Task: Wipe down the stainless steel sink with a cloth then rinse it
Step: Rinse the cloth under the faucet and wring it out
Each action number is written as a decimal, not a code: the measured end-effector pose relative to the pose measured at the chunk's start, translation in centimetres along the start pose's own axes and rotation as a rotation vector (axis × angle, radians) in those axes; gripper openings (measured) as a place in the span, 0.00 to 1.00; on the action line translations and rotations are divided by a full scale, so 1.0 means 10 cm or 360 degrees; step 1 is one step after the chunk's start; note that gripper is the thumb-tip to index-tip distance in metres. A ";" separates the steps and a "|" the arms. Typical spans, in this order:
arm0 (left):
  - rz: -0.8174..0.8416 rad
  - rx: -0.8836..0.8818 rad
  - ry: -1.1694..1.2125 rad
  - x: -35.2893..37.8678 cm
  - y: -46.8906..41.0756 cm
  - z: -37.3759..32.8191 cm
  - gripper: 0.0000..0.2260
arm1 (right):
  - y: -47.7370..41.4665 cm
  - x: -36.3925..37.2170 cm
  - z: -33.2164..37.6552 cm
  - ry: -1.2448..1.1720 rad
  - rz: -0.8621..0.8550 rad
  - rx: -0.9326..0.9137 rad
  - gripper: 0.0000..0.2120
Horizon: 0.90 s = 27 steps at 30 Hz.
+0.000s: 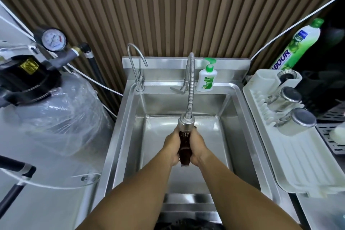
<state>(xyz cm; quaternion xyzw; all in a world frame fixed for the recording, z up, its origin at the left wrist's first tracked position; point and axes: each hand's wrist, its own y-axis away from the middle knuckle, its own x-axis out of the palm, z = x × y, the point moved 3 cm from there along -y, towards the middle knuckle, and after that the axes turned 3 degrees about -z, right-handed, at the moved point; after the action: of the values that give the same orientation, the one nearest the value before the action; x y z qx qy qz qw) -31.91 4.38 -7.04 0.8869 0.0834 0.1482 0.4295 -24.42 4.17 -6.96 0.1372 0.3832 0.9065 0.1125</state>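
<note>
Forearms rise from the bottom edge to mid-frame, where the left hand (172, 147) and right hand (197, 145) face each other, the fingers of both curled round a dark brown cloth (184, 147) held upright between them. The cloth sits inside the stainless steel sink (119, 132), above the basin floor, directly under the spray head (185, 123) of the flexible tap, with water drops at its top. Farther back, the sink's rear ledge carries a green-capped handwash bottle (206, 78) and a slim gooseneck tap (137, 65).

The hands, left (172, 146) and right (198, 146), hide most of the cloth (184, 145); the rack (298, 164) covers the bottle's (300, 45) base.
</note>
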 end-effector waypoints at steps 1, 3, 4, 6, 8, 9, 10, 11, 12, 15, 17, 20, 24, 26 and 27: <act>-0.0022 -0.0003 -0.0016 0.02 -0.02 0.01 0.14 | -0.03 0.01 0.00 0.0094 -0.0045 -0.0059 0.20; -0.0127 0.0017 -0.0069 0.03 -0.05 -0.01 0.11 | -0.07 0.01 0.02 0.0218 -0.0200 -0.0191 0.16; -0.0165 0.0029 -0.0069 0.03 -0.07 -0.02 0.10 | -0.08 0.03 0.03 0.0229 -0.0235 -0.0216 0.13; -0.0220 0.0068 -0.0065 0.04 -0.09 -0.04 0.08 | -0.10 0.06 0.03 0.0177 -0.0264 -0.0207 0.09; -0.0247 0.0171 -0.0102 0.06 -0.11 -0.07 0.10 | -0.09 0.07 0.04 0.0120 -0.0331 -0.0181 0.08; -0.0246 0.0217 -0.0126 0.06 -0.12 -0.09 0.12 | -0.10 0.06 0.05 0.0123 -0.0357 -0.0189 0.08; -0.0238 0.0248 -0.0148 0.07 -0.14 -0.10 0.13 | -0.11 0.05 0.06 0.0125 -0.0382 -0.0204 0.08; -0.0226 0.0263 -0.0157 0.07 -0.15 -0.11 0.13 | -0.12 0.04 0.07 0.0120 -0.0402 -0.0215 0.07; -0.0216 0.0264 -0.0167 0.08 -0.15 -0.11 0.12 | -0.12 0.03 0.07 0.0120 -0.0420 -0.0209 0.07; -0.0201 0.0275 -0.0209 0.08 -0.17 -0.12 0.06 | -0.17 0.01 0.06 0.0144 -0.0435 -0.0185 0.08; -0.0193 0.0281 -0.0235 0.07 -0.17 -0.12 0.06 | -0.20 0.01 0.05 0.0186 -0.0438 -0.0183 0.07; -0.0171 0.0240 -0.0282 0.04 -0.18 -0.09 0.05 | -0.19 0.00 0.03 0.0222 -0.0421 -0.0188 0.08; -0.0117 0.0133 -0.0216 -0.07 -0.20 -0.08 0.09 | -0.17 -0.05 0.01 0.0054 -0.0274 -0.0073 0.11; -0.0041 0.0064 -0.0129 -0.13 -0.22 -0.07 0.11 | -0.17 -0.13 0.00 -0.0051 -0.0236 -0.0027 0.12; 0.0005 0.0015 -0.0083 -0.15 -0.22 -0.06 0.13 | -0.16 -0.16 0.01 -0.0077 -0.0224 -0.0024 0.11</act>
<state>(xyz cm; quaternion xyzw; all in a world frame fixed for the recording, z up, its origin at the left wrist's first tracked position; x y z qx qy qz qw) -33.54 5.77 -8.66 0.8926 0.0715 0.1252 0.4271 -22.73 4.81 -8.36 0.1309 0.3821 0.8956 0.1862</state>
